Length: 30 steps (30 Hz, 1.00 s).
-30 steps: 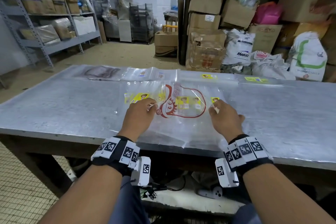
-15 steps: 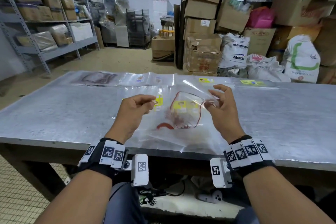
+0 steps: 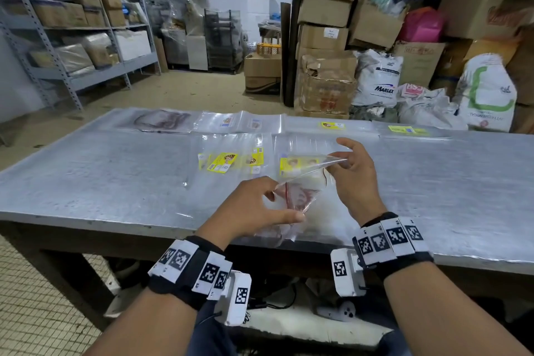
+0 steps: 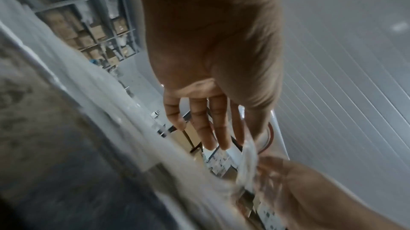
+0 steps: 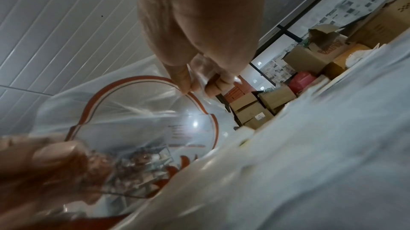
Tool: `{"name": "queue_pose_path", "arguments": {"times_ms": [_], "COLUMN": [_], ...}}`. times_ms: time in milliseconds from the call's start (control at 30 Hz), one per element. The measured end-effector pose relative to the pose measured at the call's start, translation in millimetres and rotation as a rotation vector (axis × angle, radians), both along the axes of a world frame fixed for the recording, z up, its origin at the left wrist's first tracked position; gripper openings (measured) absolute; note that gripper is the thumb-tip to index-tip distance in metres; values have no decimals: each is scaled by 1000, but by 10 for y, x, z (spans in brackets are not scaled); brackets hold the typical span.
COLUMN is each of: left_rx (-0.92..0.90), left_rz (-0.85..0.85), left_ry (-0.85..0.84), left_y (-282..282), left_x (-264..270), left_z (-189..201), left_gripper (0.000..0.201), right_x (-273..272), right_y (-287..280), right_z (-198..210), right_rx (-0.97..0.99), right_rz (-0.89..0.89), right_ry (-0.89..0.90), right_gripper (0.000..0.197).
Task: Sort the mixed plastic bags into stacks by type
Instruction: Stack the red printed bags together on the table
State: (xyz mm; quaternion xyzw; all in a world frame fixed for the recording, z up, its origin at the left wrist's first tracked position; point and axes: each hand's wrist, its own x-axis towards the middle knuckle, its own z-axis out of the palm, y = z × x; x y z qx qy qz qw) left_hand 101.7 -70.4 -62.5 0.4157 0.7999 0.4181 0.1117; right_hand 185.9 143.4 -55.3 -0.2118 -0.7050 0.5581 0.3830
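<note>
A clear plastic bag with a red print (image 3: pixel 300 192) hangs crumpled and tilted above the metal table (image 3: pixel 115 182), held between both hands. My left hand (image 3: pixel 278 202) pinches its lower left part between thumb and forefinger; the other fingers are stretched out. My right hand (image 3: pixel 341 165) pinches its upper right corner. In the left wrist view the left hand (image 4: pixel 221 128) nips the bag (image 4: pixel 250 148) edge. In the right wrist view the right hand (image 5: pixel 195 84) grips the bag (image 5: pixel 144 111) by its red outline. A mixed pile of clear bags with yellow labels (image 3: pixel 228 162) lies under the hands.
Along the table's far edge lie separate stacks: brown-printed bags (image 3: pixel 161 121), small-labelled bags (image 3: pixel 239 123), and two yellow-labelled stacks (image 3: pixel 332 125) (image 3: pixel 407 130). Cardboard boxes (image 3: pixel 326 37) and sacks (image 3: pixel 375 81) stand beyond the table, metal shelves (image 3: pixel 72 23) at the left.
The red-printed bag lay flat on the pile a second ago; both hands have lifted it off. The left hand has moved right and nearer, so the bag now hangs folded and tilted.
</note>
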Motion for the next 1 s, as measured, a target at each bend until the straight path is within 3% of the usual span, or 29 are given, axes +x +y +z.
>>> {"name": "queue_pose_path", "arguments": {"times_ms": [133,167,300,400,500,567,667,700,867,1000], "left_rx": [158,185,178,85,-3,-45,-122,-144,-286,-259], "left_rz": [32,53,101,83,50,13,-21,-30,-49,18], "left_ry": [-38,-29,56,164,250,262,294,304,282,250], "left_y": [46,24,-51,-53,-52,-55,-110,-144,-391,-593], "left_x": [-93,-139,-305,-378,-366,-341,-353,-382,-589,-731], "left_z": [88,163,547,798,964,1019,1064,1078,1152,1218], "left_gripper": [7,4,8,14,13,12,12,11,14,21], "right_x": [71,114,262,317,285,230,175,177,178,120], "right_y": [22,34,12,-86,-187,-221,-202,-163,16,94], "right_z": [93,118,299,561,766,827,843,834,860,938], "right_rx": [52,87,263,401,600,719,743,711,632,653], "right_rz": [24,40,157,233,249,264,262,266,260,269], "right_ry": [-40,-82,-192,-225,-293,-308,-322,-334,-341,-383], "right_gripper": [46,45,57,76,83,73,22,14,13,14]}}
